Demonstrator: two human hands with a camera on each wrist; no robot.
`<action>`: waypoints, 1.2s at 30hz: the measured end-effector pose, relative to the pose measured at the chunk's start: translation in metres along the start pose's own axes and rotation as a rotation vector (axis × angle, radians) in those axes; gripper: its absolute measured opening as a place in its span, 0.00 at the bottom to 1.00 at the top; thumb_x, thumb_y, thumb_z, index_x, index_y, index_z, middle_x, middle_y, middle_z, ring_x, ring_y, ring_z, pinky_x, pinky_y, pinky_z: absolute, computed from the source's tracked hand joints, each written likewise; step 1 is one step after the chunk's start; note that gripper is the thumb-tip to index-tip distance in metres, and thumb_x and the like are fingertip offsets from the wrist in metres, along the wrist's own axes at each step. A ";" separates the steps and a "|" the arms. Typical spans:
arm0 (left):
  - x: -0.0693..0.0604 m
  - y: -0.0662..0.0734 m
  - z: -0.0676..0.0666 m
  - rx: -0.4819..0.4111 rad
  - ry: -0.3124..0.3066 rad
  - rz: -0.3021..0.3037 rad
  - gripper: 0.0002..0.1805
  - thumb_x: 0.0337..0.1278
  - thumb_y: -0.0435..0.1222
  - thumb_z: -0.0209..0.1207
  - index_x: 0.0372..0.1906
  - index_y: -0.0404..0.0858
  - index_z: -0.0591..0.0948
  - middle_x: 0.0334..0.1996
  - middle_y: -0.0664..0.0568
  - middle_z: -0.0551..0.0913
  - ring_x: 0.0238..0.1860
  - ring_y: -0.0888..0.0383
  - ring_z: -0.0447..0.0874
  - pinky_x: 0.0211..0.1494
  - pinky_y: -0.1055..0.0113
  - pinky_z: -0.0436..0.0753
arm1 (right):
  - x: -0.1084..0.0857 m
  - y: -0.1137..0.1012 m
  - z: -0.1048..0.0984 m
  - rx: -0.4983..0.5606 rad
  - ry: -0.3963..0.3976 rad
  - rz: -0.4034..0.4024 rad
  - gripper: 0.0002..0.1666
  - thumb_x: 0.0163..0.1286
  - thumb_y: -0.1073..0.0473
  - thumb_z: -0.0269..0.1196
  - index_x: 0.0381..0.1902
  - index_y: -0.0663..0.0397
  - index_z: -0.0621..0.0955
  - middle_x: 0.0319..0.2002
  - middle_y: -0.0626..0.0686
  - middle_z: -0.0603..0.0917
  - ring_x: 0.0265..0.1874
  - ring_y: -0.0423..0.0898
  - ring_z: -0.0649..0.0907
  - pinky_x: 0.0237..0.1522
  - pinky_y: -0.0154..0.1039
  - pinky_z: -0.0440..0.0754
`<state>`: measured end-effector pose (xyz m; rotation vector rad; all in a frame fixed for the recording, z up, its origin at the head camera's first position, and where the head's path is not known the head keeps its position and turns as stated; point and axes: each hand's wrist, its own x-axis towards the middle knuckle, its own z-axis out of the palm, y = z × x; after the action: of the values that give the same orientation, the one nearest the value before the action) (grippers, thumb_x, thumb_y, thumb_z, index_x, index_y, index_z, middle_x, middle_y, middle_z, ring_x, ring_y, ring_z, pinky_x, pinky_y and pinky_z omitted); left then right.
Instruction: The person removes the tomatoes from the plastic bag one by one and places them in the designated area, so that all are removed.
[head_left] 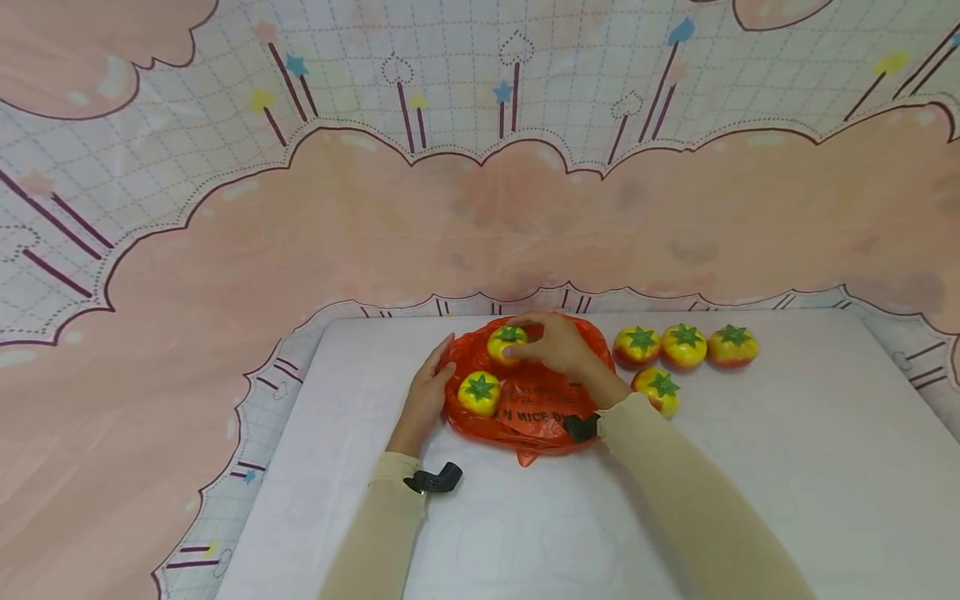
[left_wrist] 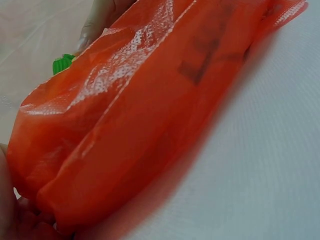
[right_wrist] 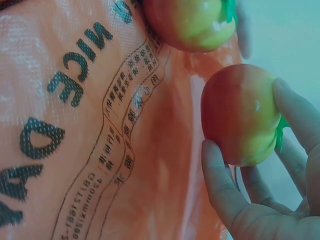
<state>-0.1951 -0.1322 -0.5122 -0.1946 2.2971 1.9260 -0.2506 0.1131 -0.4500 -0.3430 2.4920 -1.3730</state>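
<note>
A red plastic bag (head_left: 536, 396) with black print lies spread on the table. At its left rim my left hand (head_left: 426, 398) holds the edge of the bag; in the left wrist view only part of that hand shows beside the bag (left_wrist: 125, 130). My right hand (head_left: 562, 346) grips a yellow-red toy tomato (head_left: 504, 345) over the far part of the bag. Thumb and fingers of the right hand (right_wrist: 265, 212) lie around this tomato (right_wrist: 240, 115) in the right wrist view. Another tomato (head_left: 479, 393) rests on the bag's left part, near my left thumb.
Right of the bag, three tomatoes (head_left: 637, 346) (head_left: 683, 347) (head_left: 732, 347) stand in a row, with one more (head_left: 657, 398) in front, partly behind my right sleeve. The white table (head_left: 510, 533) meets a patterned cloth (head_left: 450, 225) at the back.
</note>
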 end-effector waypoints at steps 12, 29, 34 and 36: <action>0.002 0.000 -0.001 0.009 -0.003 -0.003 0.27 0.79 0.46 0.47 0.77 0.66 0.63 0.79 0.66 0.61 0.82 0.55 0.53 0.82 0.46 0.58 | -0.007 0.002 -0.011 -0.064 0.005 -0.065 0.33 0.58 0.41 0.76 0.61 0.39 0.83 0.61 0.48 0.82 0.60 0.51 0.78 0.65 0.54 0.78; 0.002 0.001 0.001 0.010 0.007 0.004 0.27 0.80 0.45 0.47 0.78 0.64 0.63 0.79 0.65 0.62 0.82 0.55 0.52 0.83 0.47 0.56 | -0.027 0.005 -0.037 -0.076 0.032 -0.038 0.32 0.58 0.41 0.77 0.60 0.35 0.83 0.62 0.47 0.81 0.59 0.51 0.79 0.60 0.51 0.82; 0.003 0.001 0.001 0.007 0.007 -0.010 0.27 0.80 0.45 0.47 0.78 0.65 0.63 0.78 0.66 0.62 0.82 0.56 0.53 0.83 0.47 0.57 | -0.032 0.005 -0.044 -0.082 0.040 -0.047 0.31 0.58 0.42 0.76 0.60 0.35 0.83 0.61 0.48 0.81 0.58 0.53 0.79 0.59 0.52 0.84; 0.003 0.001 0.001 0.006 0.007 -0.010 0.27 0.80 0.45 0.47 0.78 0.65 0.63 0.78 0.66 0.62 0.82 0.56 0.53 0.83 0.47 0.57 | -0.034 0.004 -0.047 -0.089 0.041 -0.056 0.32 0.59 0.42 0.76 0.61 0.36 0.83 0.61 0.49 0.82 0.59 0.54 0.80 0.59 0.53 0.84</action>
<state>-0.1981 -0.1306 -0.5116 -0.2124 2.3011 1.9163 -0.2361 0.1639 -0.4253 -0.4106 2.6019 -1.3050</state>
